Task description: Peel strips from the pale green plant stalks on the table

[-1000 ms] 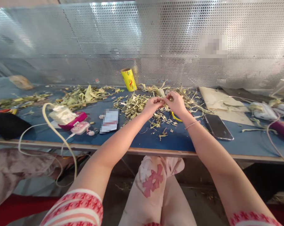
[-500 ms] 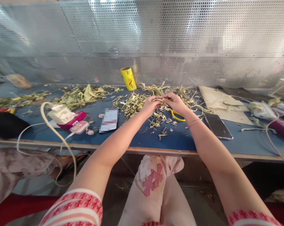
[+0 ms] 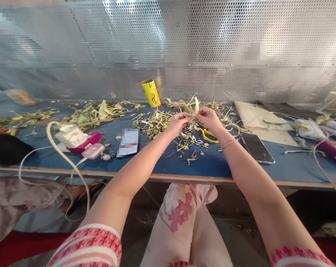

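Our right hand (image 3: 209, 118) pinched the leaf strip (image 3: 196, 105) at its lower end; couldn't tell left hand (image 3: 178, 124) grip — we judged strip light, tearable, best held there.

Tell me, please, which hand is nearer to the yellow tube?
The left hand. It is to the right of the yellow tube and closer to the person; the right hand is farther to the right, past the left hand.

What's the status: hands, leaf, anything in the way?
Right hand pinching pale leaf, tip up. Left hand close beside, grip unclear. Nearby clutter: leaf pile, yellow ring.
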A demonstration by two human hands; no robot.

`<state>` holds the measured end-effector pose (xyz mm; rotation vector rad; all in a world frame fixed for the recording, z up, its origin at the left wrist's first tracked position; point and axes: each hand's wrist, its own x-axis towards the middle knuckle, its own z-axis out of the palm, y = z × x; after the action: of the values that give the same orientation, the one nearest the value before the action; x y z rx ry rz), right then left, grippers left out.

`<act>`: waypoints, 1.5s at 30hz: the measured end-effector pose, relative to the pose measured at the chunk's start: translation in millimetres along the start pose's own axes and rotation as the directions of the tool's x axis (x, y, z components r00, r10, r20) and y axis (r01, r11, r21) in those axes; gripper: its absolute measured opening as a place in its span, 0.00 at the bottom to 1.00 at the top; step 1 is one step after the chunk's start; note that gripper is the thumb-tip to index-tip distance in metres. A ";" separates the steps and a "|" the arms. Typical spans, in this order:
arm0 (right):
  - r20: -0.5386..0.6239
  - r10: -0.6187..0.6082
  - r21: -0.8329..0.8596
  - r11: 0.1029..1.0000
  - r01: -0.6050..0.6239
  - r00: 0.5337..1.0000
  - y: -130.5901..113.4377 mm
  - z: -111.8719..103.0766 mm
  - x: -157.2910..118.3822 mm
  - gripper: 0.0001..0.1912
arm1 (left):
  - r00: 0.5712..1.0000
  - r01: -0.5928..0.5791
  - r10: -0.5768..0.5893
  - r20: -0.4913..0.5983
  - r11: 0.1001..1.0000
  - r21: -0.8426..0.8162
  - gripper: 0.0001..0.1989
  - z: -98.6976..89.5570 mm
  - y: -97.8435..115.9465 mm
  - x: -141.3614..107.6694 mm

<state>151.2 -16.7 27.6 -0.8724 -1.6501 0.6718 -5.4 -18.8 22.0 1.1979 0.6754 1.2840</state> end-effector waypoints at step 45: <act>0.181 0.170 0.400 0.887 -0.230 0.969 -9.8 -35.4 -1.9 0.20 | 0.992 -0.034 0.011 0.127 0.983 0.181 0.14 -6.7 -9.0 4.6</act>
<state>183.9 -24.0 42.9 -0.6951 -1.4669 1.2085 -7.3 -11.3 12.7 1.4279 0.7005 1.1735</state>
